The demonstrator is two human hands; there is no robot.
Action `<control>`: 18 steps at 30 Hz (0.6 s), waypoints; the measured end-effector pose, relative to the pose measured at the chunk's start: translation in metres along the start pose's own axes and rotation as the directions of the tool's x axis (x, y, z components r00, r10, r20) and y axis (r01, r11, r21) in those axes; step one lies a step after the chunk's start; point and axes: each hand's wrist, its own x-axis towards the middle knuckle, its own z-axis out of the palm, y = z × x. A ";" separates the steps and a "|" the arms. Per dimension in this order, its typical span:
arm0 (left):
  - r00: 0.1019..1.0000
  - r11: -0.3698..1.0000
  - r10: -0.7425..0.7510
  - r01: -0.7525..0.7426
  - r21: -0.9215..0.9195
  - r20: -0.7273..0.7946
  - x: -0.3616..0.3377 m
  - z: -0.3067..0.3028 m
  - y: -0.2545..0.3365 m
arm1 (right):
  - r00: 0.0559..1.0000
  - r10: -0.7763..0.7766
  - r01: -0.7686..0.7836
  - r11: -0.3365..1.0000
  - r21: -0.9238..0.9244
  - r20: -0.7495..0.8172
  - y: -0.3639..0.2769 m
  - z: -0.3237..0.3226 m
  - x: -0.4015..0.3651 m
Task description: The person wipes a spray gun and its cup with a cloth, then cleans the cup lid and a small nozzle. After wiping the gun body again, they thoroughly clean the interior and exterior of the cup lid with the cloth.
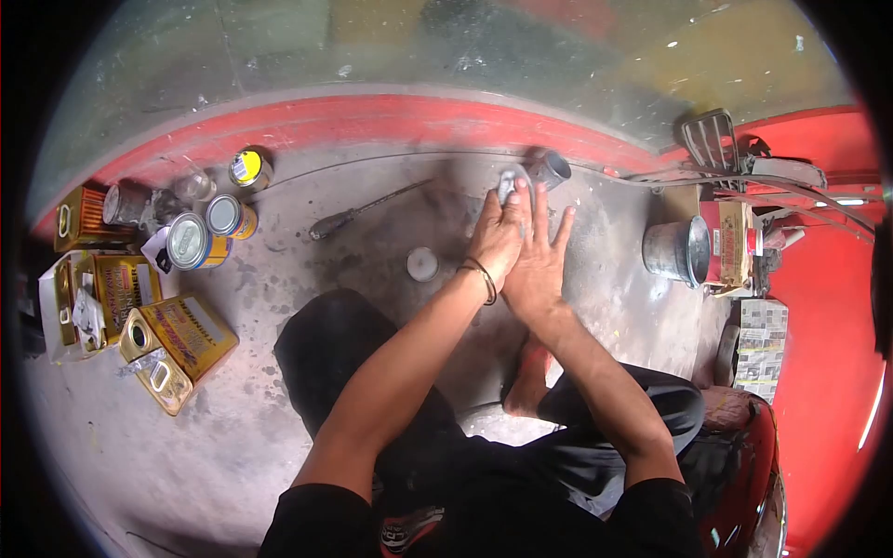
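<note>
- part (509, 183): small, grey, shiny metal, rounded; mostly hidden in the left hand's (496, 237) fingertips.
- cylinder (552, 169): dark, short, open-ended, tilted, just beside the part.

Concrete floor (251, 437), stained grey. Far edge: red-painted kerb (372, 121). Left side: two flat yellow tins (181, 346) lying near an open carton (56, 307), and an orange tin (82, 216) farther back. Two round cans (191, 242) on their sides, just beside each other; a third yellow can (249, 169) beyond them. Screwdriver (367, 209) lies mid-floor, far. Small pale disc (422, 264) nearer. Right: metal bucket (677, 249), folded newspaper (763, 344).
</note>
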 end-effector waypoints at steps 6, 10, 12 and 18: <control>0.960 0.965 -0.261 0.257 -0.042 -0.106 0.006 -0.019 0.004 | 0.951 -0.283 0.259 0.950 0.175 0.128 0.016 -0.041 -0.021; 0.983 0.981 -0.183 0.184 -0.058 0.017 0.011 -0.023 -0.008 | 0.906 -0.317 0.258 0.939 0.228 0.281 0.025 -0.052 -0.020; 0.986 0.981 -0.167 0.166 0.103 0.005 0.021 -0.034 -0.019 | 0.894 -0.402 0.178 0.725 0.665 0.199 0.042 -0.043 -0.005; 0.970 0.966 -0.100 0.148 -0.212 0.221 0.027 -0.020 -0.038 | 0.924 0.332 -0.270 0.217 0.938 0.190 0.033 0.003 0.018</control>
